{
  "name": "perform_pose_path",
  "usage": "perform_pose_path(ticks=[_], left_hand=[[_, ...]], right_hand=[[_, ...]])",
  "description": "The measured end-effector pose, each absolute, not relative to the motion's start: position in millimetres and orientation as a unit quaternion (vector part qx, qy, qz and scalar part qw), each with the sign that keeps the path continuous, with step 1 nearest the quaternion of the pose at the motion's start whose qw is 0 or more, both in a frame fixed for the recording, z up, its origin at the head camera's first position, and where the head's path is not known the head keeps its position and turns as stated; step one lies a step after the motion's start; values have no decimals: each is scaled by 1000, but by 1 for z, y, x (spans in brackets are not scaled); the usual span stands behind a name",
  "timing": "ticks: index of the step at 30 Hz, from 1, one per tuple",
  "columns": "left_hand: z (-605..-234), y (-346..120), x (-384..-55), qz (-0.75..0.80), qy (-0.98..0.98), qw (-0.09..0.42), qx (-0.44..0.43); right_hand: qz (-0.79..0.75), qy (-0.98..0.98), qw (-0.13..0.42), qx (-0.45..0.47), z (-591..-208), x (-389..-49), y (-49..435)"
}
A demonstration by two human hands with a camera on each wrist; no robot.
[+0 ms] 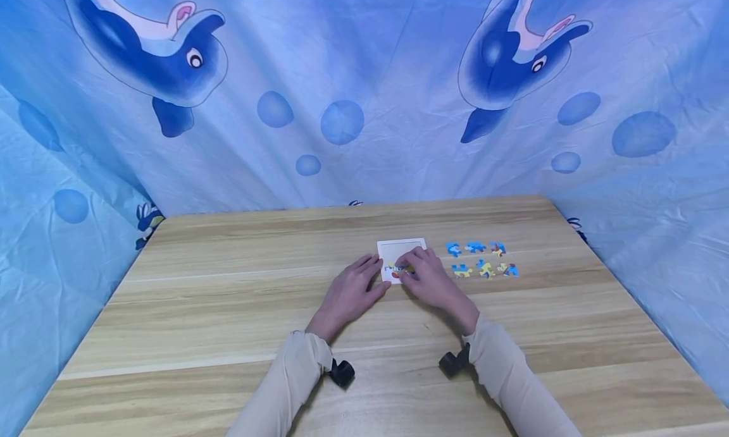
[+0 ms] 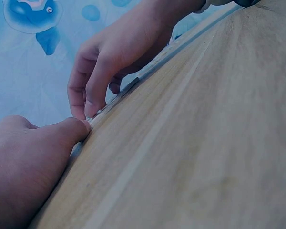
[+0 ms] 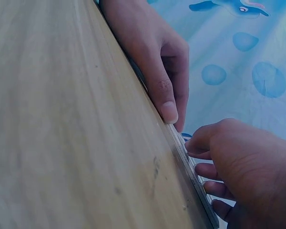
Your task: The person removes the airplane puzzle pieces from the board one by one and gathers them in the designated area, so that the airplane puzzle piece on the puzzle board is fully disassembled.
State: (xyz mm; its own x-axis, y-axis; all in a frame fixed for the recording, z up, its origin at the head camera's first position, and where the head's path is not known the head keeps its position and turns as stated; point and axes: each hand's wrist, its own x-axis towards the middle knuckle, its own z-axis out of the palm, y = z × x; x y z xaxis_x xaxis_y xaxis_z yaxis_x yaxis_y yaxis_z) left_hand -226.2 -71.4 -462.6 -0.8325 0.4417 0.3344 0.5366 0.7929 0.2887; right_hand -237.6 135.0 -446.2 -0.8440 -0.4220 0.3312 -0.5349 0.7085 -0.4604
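1) One left hand (image 1: 354, 288) touches the left side of a white puzzle frame (image 1: 400, 248), its fingers extended and apart from the thumb, which reaches the near corner
2) This frame lies flat on the wooden table (image 1: 228, 310), with colourful pieces (image 1: 395, 274) set in its near part
3) Over it bends the right hand (image 1: 428, 282), fingertips down at those pieces; whether they pinch one, I cannot tell
4) Just beyond, to the right, six loose pieces (image 1: 485, 268) lie in two rows of three, mixing blue and yellow
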Motion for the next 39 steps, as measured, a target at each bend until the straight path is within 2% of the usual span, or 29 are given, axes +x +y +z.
perform_pose_path(ticks=[15, 39], left_hand=[[-464, -71, -227, -187, -938, 127, -261], [-463, -71, -226, -179, -943, 117, -256]], right_hand=[[267, -932, 84, 228, -450, -239, 131], [278, -928, 81, 236, -448, -239, 130]])
